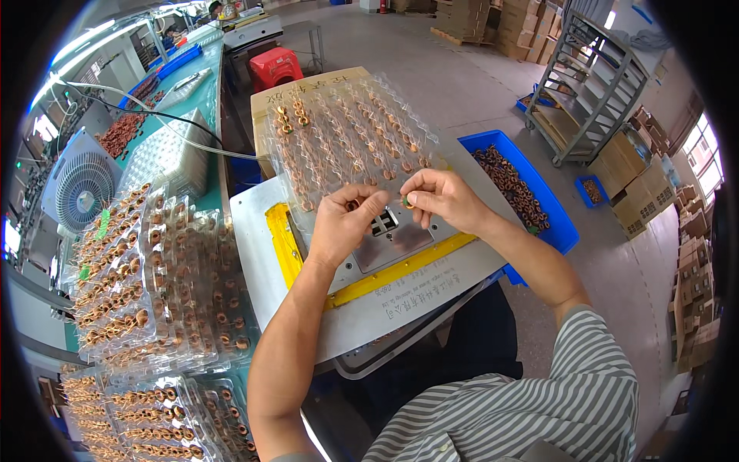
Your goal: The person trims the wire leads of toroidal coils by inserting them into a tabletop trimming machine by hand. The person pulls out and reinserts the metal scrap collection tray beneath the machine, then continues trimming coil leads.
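A small copper-wound ring coil (409, 203) sits pinched in the fingertips of the right hand (443, 202), just above the metal fixture plate (400, 240) and at the near edge of the clear blister tray (350, 138). The right grip is clamped on this coil, thumb and forefinger together around it. The left hand (344, 227) rests on the left part of the fixture plate, its grip closed on a second coil (352, 205) held between thumb and curled fingers, close beside the first.

The fixture plate lies on a grey work panel (308, 285) edged with yellow tape (283, 242), which tilts toward the person. The blister tray lies just beyond the plate, over a flat cardboard sheet (308, 85), its pockets filled with rows of coils.

To the right of the plate, beyond the right forearm, a blue bin (539, 185) holds loose coils. To the left of the plate, stacks of filled blister trays (154, 277) cover the green bench (204, 100); further left stands a small white fan (81, 185). Far beyond the plate are a red stool (275, 67) and, to the right, a metal rack trolley (593, 85) with cardboard boxes (639, 185) beside it.
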{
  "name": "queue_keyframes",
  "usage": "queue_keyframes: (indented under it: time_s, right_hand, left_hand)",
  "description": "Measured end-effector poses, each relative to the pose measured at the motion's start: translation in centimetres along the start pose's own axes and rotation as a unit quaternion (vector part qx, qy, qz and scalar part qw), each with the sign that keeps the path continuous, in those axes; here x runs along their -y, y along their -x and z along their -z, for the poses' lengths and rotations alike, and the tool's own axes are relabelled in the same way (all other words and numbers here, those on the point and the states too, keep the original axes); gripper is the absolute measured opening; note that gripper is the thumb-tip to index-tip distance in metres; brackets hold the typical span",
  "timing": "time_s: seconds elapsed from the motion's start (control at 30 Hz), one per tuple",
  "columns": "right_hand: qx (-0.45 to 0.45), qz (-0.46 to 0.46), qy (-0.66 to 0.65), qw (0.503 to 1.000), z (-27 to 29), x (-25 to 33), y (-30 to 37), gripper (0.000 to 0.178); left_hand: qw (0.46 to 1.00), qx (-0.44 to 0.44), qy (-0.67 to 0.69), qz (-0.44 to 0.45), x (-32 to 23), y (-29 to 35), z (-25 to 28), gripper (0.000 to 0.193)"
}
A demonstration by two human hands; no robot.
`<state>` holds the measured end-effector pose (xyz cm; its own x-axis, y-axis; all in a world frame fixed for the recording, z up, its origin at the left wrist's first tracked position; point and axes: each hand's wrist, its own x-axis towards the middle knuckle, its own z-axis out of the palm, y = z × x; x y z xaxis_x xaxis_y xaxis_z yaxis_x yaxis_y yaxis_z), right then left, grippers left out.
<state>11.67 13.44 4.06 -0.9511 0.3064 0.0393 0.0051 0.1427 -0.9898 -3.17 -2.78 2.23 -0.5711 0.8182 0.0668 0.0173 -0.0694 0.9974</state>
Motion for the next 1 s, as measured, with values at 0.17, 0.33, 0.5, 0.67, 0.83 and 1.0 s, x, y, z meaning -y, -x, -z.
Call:
queue_keyframes:
  time_s: [0.17, 0.33, 0.5, 0.67, 0.83, 1.0]
  right_hand:
    - [0.006, 0.022, -0.017, 1.000, 0.0, -0.9, 0.3, 0.019]
    - [-0.014, 0.016, -0.058, 0.998, -0.1, -1.2, 0.5, 0.017]
    - [-0.019, 0.022, -0.007, 1.000, 0.3, -0.5, -0.1, 0.015]
    - [-0.026, 0.153, 0.336, 0.929, -0.1, 0.7, -0.9, 0.013]
    - [0.080, 0.260, 0.468, 0.841, -0.7, 0.0, -3.2, 0.012]
    - [0.090, 0.255, 0.509, 0.817, -1.5, 0.0, -4.2, 0.008]
  left_hand:
    - [0.996, 0.023, -0.085, 0.003, 0.1, -0.1, -0.1, 0.023]
    - [0.982, -0.007, -0.170, -0.086, 0.5, 0.0, -0.1, 0.022]
    - [0.970, -0.074, -0.194, -0.123, 0.6, 0.0, -0.3, 0.020]
    - [0.980, -0.125, -0.096, -0.118, 0.1, -0.3, 1.2, 0.019]
    - [0.977, -0.106, -0.113, -0.143, 1.0, -0.4, 0.9, 0.020]
    - [0.979, -0.097, -0.115, -0.134, 0.9, -0.4, 1.0, 0.022]
